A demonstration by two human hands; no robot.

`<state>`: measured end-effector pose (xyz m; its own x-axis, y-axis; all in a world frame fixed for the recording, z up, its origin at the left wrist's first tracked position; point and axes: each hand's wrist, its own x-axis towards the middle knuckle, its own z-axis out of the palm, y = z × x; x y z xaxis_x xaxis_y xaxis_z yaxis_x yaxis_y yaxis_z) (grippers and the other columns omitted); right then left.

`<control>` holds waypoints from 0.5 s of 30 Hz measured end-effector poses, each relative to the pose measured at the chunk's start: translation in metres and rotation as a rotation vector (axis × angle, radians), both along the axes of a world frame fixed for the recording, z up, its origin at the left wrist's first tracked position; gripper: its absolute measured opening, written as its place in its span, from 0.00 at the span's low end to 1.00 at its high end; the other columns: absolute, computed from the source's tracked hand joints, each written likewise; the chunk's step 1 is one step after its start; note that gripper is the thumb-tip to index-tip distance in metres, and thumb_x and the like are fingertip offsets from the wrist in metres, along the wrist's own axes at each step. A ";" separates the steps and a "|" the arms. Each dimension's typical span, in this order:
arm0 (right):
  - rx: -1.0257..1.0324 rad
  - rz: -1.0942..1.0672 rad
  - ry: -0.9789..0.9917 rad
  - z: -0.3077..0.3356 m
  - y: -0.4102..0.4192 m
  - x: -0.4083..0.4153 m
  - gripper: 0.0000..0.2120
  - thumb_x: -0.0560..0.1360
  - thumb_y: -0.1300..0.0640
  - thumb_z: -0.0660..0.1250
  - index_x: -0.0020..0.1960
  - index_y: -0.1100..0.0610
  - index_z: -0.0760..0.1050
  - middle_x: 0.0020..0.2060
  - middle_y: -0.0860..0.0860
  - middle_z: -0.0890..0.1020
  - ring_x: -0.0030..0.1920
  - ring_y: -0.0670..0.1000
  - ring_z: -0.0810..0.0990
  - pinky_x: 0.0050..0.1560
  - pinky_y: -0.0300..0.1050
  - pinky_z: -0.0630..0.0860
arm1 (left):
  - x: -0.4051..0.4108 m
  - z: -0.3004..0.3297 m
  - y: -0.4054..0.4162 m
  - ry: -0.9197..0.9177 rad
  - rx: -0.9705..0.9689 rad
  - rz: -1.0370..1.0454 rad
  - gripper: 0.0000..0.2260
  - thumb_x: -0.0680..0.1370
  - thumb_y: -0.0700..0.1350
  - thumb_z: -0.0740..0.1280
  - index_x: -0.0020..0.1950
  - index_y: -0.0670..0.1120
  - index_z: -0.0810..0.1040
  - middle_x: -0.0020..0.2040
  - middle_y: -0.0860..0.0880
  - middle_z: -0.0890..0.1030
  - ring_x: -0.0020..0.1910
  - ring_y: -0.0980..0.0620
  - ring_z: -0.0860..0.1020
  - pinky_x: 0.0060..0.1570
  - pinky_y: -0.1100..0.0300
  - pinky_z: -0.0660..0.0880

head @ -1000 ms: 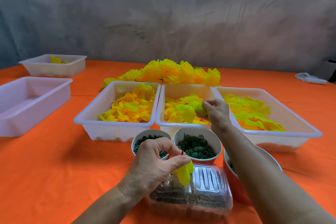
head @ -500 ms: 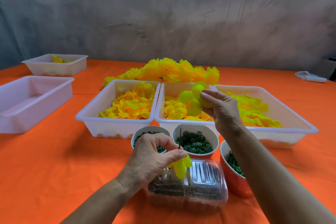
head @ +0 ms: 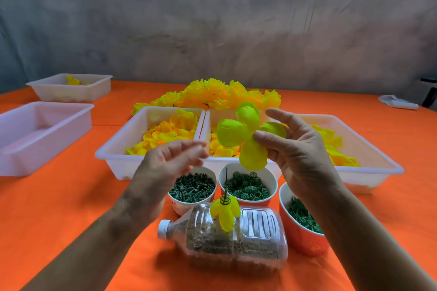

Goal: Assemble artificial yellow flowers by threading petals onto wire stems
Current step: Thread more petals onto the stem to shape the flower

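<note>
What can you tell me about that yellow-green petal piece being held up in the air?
The petal piece is one flat cutout of four rounded lobes joined at a centre, bright yellow-green, thin and slightly crinkled like fabric or soft plastic. The right hand pinches it near the centre between thumb and fingers, holding it upright, facing the camera, above the white trays. The left hand is close beside it, blurred, not touching it.

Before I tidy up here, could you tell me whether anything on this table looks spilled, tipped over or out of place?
Only the clear plastic bottle stands out: it lies on its side, part filled with something grainy, and a wire stem carrying yellow petals sticks up from it. It looks deliberate. Nothing has spilled.
</note>
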<state>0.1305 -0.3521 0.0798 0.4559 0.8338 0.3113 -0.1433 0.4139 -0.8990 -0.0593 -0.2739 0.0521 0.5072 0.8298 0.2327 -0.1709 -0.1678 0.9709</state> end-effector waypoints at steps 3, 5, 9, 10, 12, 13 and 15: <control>-0.033 0.026 -0.027 0.003 -0.005 -0.009 0.33 0.50 0.58 0.76 0.55 0.54 0.76 0.43 0.57 0.81 0.40 0.53 0.82 0.39 0.46 0.81 | 0.004 0.029 -0.001 0.013 -0.039 -0.034 0.17 0.63 0.61 0.72 0.40 0.50 0.85 0.42 0.49 0.84 0.41 0.53 0.80 0.47 0.57 0.73; -0.055 0.052 -0.049 0.005 -0.008 -0.017 0.36 0.48 0.57 0.77 0.56 0.54 0.76 0.42 0.58 0.82 0.40 0.54 0.83 0.38 0.45 0.81 | 0.008 0.042 -0.007 0.069 -0.020 -0.089 0.19 0.59 0.62 0.77 0.41 0.49 0.85 0.43 0.47 0.85 0.42 0.50 0.79 0.50 0.51 0.74; -0.127 0.089 -0.082 0.009 -0.009 -0.026 0.35 0.50 0.58 0.76 0.57 0.54 0.76 0.42 0.57 0.84 0.38 0.51 0.83 0.33 0.40 0.78 | 0.016 0.047 -0.011 0.135 -0.114 -0.106 0.18 0.53 0.51 0.76 0.40 0.47 0.84 0.36 0.49 0.84 0.33 0.55 0.80 0.37 0.58 0.77; -0.151 0.097 -0.083 0.010 -0.009 -0.026 0.34 0.50 0.58 0.76 0.57 0.54 0.77 0.41 0.56 0.84 0.38 0.50 0.83 0.32 0.40 0.78 | 0.016 0.047 -0.010 0.132 -0.154 -0.128 0.17 0.54 0.48 0.75 0.41 0.45 0.82 0.35 0.49 0.83 0.32 0.55 0.80 0.33 0.61 0.76; -0.194 0.135 -0.055 0.012 -0.009 -0.027 0.34 0.50 0.57 0.76 0.56 0.54 0.77 0.40 0.54 0.85 0.38 0.50 0.84 0.32 0.40 0.78 | 0.016 0.046 -0.009 0.126 -0.215 -0.165 0.12 0.58 0.44 0.74 0.39 0.44 0.81 0.33 0.49 0.82 0.29 0.56 0.79 0.28 0.64 0.75; -0.217 0.155 -0.040 0.012 -0.010 -0.027 0.33 0.49 0.57 0.76 0.55 0.55 0.77 0.40 0.54 0.85 0.37 0.50 0.84 0.32 0.40 0.78 | 0.015 0.046 -0.009 0.127 -0.235 -0.175 0.07 0.59 0.43 0.73 0.36 0.45 0.82 0.32 0.49 0.82 0.27 0.56 0.79 0.26 0.65 0.74; -0.276 0.185 -0.040 0.012 -0.010 -0.026 0.32 0.50 0.57 0.75 0.54 0.55 0.77 0.40 0.54 0.86 0.37 0.50 0.84 0.32 0.40 0.78 | 0.013 0.045 -0.006 0.142 -0.248 -0.208 0.00 0.60 0.42 0.72 0.29 0.47 0.82 0.30 0.51 0.81 0.26 0.56 0.78 0.25 0.66 0.73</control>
